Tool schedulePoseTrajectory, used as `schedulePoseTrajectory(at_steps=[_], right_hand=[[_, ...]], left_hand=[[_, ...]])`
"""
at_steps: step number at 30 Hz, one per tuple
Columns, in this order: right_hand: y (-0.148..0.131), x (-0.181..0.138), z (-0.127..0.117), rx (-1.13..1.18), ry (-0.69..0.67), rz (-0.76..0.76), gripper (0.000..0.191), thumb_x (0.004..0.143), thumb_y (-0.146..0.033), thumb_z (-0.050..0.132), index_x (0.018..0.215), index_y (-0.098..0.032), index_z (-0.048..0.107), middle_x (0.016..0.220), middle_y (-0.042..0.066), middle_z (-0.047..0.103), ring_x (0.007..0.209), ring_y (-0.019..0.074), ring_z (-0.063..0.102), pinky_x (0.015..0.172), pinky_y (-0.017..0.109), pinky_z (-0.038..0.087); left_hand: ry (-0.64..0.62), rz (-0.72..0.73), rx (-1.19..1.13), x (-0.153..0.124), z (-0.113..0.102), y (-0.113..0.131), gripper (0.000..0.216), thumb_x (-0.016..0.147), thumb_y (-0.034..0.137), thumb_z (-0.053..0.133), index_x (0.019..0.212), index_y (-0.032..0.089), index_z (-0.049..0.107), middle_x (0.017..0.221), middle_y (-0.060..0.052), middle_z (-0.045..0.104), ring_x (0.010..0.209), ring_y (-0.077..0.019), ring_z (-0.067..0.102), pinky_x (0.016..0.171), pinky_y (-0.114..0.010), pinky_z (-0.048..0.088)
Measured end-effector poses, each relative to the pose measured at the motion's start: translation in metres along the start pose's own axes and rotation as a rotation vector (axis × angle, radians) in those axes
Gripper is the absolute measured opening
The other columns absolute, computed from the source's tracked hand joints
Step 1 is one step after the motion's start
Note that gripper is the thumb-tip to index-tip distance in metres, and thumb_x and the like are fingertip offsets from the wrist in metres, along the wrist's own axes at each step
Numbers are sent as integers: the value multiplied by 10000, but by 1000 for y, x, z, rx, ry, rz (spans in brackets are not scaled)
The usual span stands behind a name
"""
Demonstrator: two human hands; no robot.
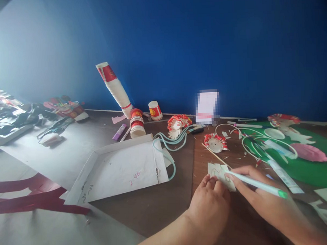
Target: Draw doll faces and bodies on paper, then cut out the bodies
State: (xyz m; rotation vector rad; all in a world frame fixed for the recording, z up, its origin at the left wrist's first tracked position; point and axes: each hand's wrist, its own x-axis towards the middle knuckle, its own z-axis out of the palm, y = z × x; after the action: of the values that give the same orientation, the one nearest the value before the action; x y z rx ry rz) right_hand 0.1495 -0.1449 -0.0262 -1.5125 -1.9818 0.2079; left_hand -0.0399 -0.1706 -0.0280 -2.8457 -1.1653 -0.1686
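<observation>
A small piece of pale paper [214,168] with faint drawn lines lies on the brown tabletop. My left hand [210,203] has its fingers curled against the paper's near edge, pinning it down. Between the fingers of my right hand [260,192] is a marker [261,185], white to light blue with a green end. Its tip points at the paper, and the exact contact is hard to make out. A thin wooden stick [216,155] slants just behind the paper. Beyond it sits a cut paper cup [215,142] with a red and white curled rim.
A shallow white box [119,175] with scribbles lies to the left, beside looped pale-blue cable [172,147]. A leaning stack of paper cups [116,90] stands near the blue wall [160,46]. On the right, a green sheet [301,172] carries a pink piece [309,152] and white cable.
</observation>
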Motion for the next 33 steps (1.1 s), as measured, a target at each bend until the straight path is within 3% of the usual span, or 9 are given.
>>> schedulePoseTrajectory(at_steps=[7,10,13,18,23,27,31,33], right_hand=[[-2,26,-4,18,-151,89,233,903,-490,582,916,-276,672,696,-26,738,564,164,679,553,270,514],[0,33,0,50,-180,114,232,908,-477,573,932,-274,680,764,-19,763,627,171,704,574,266,520],[1,36,5,83,-144,112,247,897,-476,566,900,-260,684,796,-5,770,696,188,723,612,270,534],[-1,33,16,180,-54,232,258,859,-484,574,830,-244,663,671,-9,729,599,178,700,545,254,538],[3,23,22,273,-4,220,271,897,-493,567,890,-237,655,557,-29,661,494,168,651,512,260,543],[7,18,25,239,19,185,237,912,-461,583,952,-242,665,612,-19,700,480,159,656,495,249,539],[6,15,29,157,-21,110,217,925,-438,569,975,-253,670,849,32,791,686,190,756,568,238,566],[3,16,29,122,-41,92,214,930,-438,554,961,-256,664,847,30,796,703,198,767,557,235,562]], left_hand=[[61,-50,-66,0,7,4,374,962,259,478,1245,59,617,1206,-133,624,1256,-243,533,1124,-372,407],[84,-68,-65,1,9,5,375,960,266,478,1233,52,621,1194,-134,626,1236,-247,542,1113,-373,418],[105,-64,-50,1,9,5,357,964,273,461,1194,71,644,1193,-133,631,1234,-246,546,1112,-373,414],[73,-23,4,2,3,2,372,970,283,441,1203,72,640,1167,-130,639,1215,-254,556,1106,-398,405],[53,-2,64,3,1,3,390,979,278,428,1231,65,637,1145,-141,646,1198,-254,563,1101,-421,392],[98,-38,141,3,9,11,416,988,262,404,1260,68,651,1200,-167,635,1213,-253,551,1107,-426,376],[90,-59,162,4,14,18,406,977,289,423,1159,96,730,1248,-180,627,1247,-281,530,1120,-451,360],[76,-51,146,4,15,18,389,967,296,445,1134,116,747,1240,-177,629,1244,-287,526,1119,-465,362]])
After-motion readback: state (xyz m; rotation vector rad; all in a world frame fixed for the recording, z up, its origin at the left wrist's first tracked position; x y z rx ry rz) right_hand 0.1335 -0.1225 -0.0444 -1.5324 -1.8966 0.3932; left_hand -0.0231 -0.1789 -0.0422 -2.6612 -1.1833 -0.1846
